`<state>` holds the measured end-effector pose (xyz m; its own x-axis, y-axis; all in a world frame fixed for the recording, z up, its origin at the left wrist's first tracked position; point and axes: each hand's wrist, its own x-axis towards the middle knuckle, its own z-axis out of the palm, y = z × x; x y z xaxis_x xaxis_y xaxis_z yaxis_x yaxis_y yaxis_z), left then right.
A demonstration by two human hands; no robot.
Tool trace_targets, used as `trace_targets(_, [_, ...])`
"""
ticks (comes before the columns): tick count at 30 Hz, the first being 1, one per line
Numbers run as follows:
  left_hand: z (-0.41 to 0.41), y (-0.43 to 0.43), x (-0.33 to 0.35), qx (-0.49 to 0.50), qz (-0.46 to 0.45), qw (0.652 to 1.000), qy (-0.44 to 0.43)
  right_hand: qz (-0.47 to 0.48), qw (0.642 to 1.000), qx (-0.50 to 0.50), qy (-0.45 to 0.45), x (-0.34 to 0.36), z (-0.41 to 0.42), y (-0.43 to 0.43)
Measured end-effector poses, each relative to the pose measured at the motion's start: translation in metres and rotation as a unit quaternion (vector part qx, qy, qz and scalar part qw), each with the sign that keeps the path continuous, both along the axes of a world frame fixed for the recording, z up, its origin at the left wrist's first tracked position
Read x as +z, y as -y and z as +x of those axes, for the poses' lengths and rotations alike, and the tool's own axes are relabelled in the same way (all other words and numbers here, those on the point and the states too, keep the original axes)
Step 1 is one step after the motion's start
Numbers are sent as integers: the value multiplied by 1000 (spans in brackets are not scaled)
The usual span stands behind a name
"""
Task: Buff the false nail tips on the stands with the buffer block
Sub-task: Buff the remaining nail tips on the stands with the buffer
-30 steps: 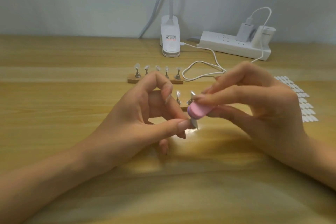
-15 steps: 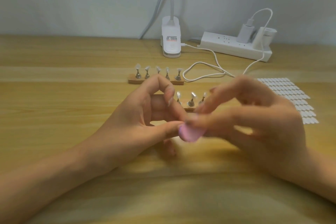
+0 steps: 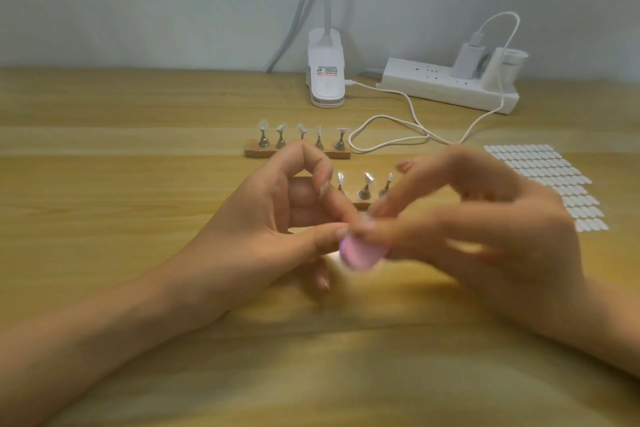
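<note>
The pink buffer block (image 3: 362, 253) is held off the desk, low in the middle of the view, pinched between the thumb and fingers of the blurred right hand (image 3: 485, 236). Its left end meets the thumb tip of the left hand (image 3: 273, 229). That hand's thumb and curled fingers come together there, but the block hides the spot, so I cannot tell whether they pinch anything. Just behind the hands is the near stand (image 3: 362, 205), with three nail tips (image 3: 368, 178) showing on its pegs. Farther back, the far stand (image 3: 263, 152) carries five. Rows of spare tips (image 3: 547, 184) lie at the right on the desk (image 3: 104, 184). Along the back are a clip lamp (image 3: 325, 80), a power strip (image 3: 433, 87) and a white cable (image 3: 384, 117).
</note>
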<state>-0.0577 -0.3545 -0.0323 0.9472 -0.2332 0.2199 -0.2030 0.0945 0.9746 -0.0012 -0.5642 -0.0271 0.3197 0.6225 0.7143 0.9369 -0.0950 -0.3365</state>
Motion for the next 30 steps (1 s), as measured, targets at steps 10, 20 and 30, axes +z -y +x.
trace_targets(10, [-1, 0, 1, 1, 6, 1000, 1, 16, 999, -8, -33, 0, 4, 2])
trace_targets(20, [0, 0, 0, -2, -4, 1000, -6, -1, 1000, 8, -20, -1, 4, 2])
trace_targets(30, [0, -1, 1, -24, -3, 1000, 0, 12, 1000, -2, -4, 0, 4, 2])
